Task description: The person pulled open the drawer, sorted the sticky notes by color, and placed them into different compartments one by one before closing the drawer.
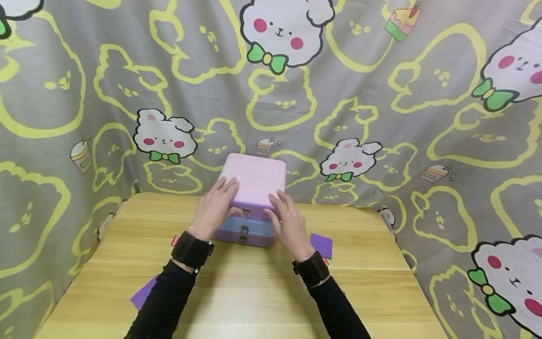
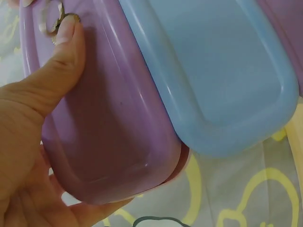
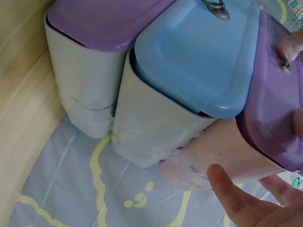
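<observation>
A stack of three small drawer boxes stands at the far side of the table. Its top box (image 1: 259, 181) is pink with a purple drawer front (image 2: 118, 104); below come a blue front (image 1: 260, 229) and another purple front (image 1: 260, 240). Each front carries a metal ring pull, the uppermost ring (image 1: 245, 214) between my thumbs. My left hand (image 1: 214, 207) holds the top box at its left front corner, thumb on the front near the ring. At the right front corner my right hand (image 1: 292, 223) holds it, thumb on the front and fingers along the side.
One purple square (image 1: 322, 246) lies right of the stack; another purple piece (image 1: 145, 293) is partly under my left forearm. A grey cartoon-print curtain (image 1: 279, 108) hangs close behind the stack and along both sides of the wooden table (image 1: 237, 292).
</observation>
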Tool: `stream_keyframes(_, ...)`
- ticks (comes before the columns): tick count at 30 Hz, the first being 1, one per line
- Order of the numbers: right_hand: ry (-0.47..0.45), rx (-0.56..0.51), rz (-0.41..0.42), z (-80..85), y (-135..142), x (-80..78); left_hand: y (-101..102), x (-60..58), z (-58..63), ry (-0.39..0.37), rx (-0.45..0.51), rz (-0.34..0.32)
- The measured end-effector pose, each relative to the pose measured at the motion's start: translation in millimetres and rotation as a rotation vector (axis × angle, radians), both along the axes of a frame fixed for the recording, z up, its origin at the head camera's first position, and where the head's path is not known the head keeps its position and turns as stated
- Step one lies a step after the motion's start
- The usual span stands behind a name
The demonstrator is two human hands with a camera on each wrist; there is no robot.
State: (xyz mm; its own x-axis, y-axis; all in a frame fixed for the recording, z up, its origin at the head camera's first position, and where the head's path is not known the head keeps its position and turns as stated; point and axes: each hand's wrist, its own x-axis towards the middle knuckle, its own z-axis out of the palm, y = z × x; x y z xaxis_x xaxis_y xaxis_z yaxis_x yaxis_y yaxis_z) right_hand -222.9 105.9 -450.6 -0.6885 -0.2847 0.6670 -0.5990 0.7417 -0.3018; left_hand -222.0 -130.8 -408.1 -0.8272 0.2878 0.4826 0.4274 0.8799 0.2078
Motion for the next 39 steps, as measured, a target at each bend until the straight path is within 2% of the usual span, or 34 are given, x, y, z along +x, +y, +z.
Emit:
stream_keyframes(3,0.024,0.017,-0.016,1.0,1,-0.9,1,-0.5,0.4,-0.017,-0.017,-0.006)
stream_keyframes(6,0.048,0.027,-0.017,1.7,1,-1.3,6,-0.5,-1.7,-0.022,-0.058,0.035)
stream_keyframes(10,0.067,0.025,-0.01,2.0,0,-0.8,14,-0.6,-8.7,0.027,-0.143,0.118)
stream_keyframes(13,0.065,0.024,-0.014,1.4,-1,-0.4,16,-2.0,-13.1,0.081,-0.148,0.153)
stream_keyframes(20,0.033,0.016,-0.014,0.9,0,1.6,17,-1.1,-20.1,0.157,-0.121,0.143)
stream_keyframes(26,0.024,-0.022,0.013,6.9,0,4.4,17,-3.1,-21.0,0.176,-0.1,0.143)
stream_keyframes(28,0.073,-0.048,0.006,7.1,-1,6.9,18,-3.8,-21.1,0.174,-0.094,0.142)
stream_keyframes(31,0.197,-0.092,0.023,1.9,-8,13.3,19,-3.4,-21.9,0.168,-0.082,0.148)
stream_keyframes(34,0.302,-0.067,0.049,-6.9,-18,24.6,19,-2.9,-23.0,0.159,-0.065,0.159)
stream_keyframes(36,0.325,-0.033,0.051,-12.6,-23,32.8,20,-2.7,-23.2,0.151,-0.058,0.161)
stream_keyframes(39,0.312,0.002,0.037,-20.2,-32,41.8,18,-1.6,-22.3,0.128,-0.065,0.162)
